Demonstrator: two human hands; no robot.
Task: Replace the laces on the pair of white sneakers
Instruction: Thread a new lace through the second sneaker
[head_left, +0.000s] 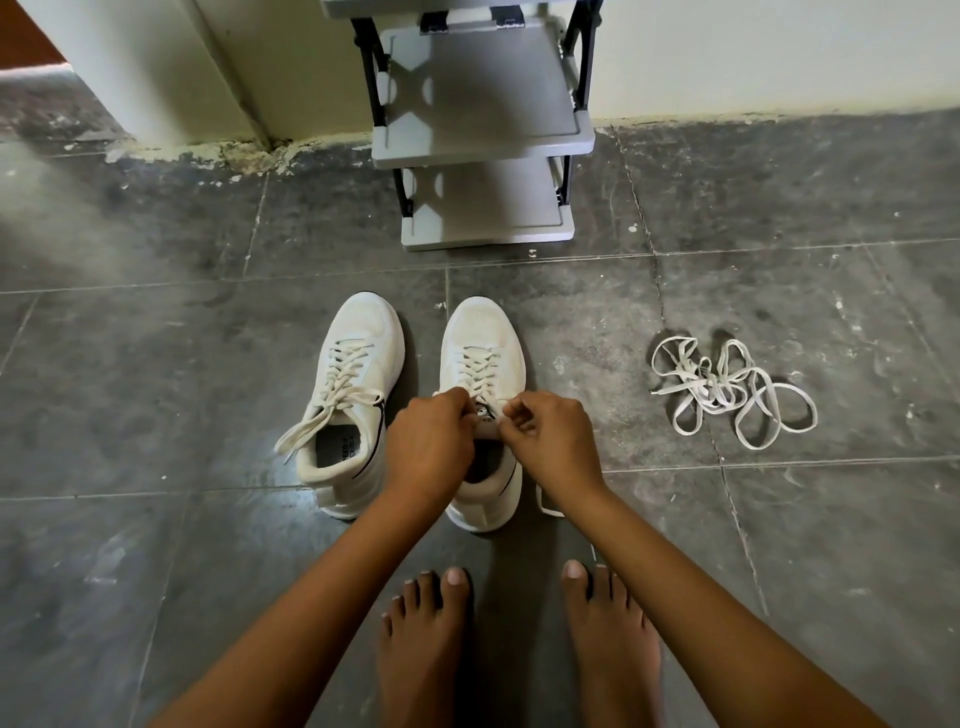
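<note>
Your left hand (430, 439) and right hand (551, 441) sat curled, knuckles up, almost touching. Both pinched the lace (480, 364) of the sneaker (480, 325) between them.

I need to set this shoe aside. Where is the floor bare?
Bare tiles: left of the left sneaker, between the right sneaker and the loose laces, and between both toes and the grey rack. Crowded: around the right sneaker, gripped by the left hand and right hand, and by the bare feet.
</note>
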